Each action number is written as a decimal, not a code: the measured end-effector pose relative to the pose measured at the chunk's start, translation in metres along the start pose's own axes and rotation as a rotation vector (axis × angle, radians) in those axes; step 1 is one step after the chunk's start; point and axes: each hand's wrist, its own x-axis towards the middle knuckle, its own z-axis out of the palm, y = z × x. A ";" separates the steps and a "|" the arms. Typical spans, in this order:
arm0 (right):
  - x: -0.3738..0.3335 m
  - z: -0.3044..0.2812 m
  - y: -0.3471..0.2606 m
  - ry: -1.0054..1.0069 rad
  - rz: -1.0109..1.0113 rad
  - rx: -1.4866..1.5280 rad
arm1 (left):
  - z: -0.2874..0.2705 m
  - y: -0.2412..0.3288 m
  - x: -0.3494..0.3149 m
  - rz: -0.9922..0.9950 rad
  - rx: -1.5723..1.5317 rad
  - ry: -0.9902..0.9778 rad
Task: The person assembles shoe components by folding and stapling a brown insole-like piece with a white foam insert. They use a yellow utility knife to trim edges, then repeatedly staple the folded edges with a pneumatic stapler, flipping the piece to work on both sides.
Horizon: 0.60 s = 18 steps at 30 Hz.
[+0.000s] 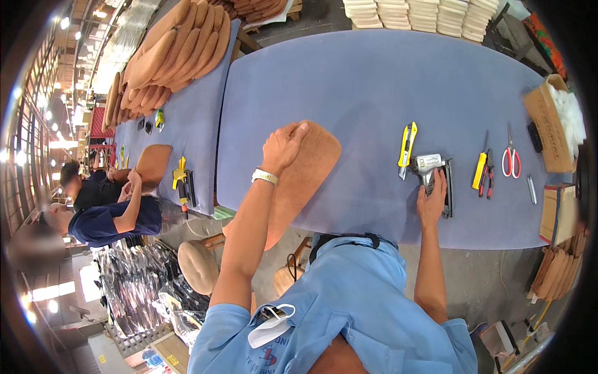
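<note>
My left hand [283,146] is closed on the upper left edge of a brown fabric-covered cushion panel [314,159]. The panel slants over the front edge of the blue table, and my forearm covers part of it. A grey-silver staple gun [427,164] lies on the table to the right, with my right hand [431,196] around its handle and fingers reaching in beside the black magazine. Just left of the gun's head is a yellow utility knife [407,146].
Farther right lie a yellow-handled screwdriver [479,171], pliers [489,177], red-handled scissors [511,162] and a cardboard box [548,124] of white stuffing. Brown panels [180,47] are stacked at the far left. Two people [121,218] work at the left table [193,118], beside another staple gun [182,181].
</note>
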 end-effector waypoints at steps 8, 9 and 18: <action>0.007 0.005 0.012 0.013 -0.008 0.120 | -0.035 -0.048 -0.014 0.012 -0.194 0.342; 0.009 0.006 0.021 0.004 0.045 0.174 | -0.055 -0.059 -0.020 0.001 -0.325 0.404; 0.030 0.003 -0.027 -0.243 -0.096 0.456 | -0.056 -0.178 -0.132 -0.134 -1.333 1.095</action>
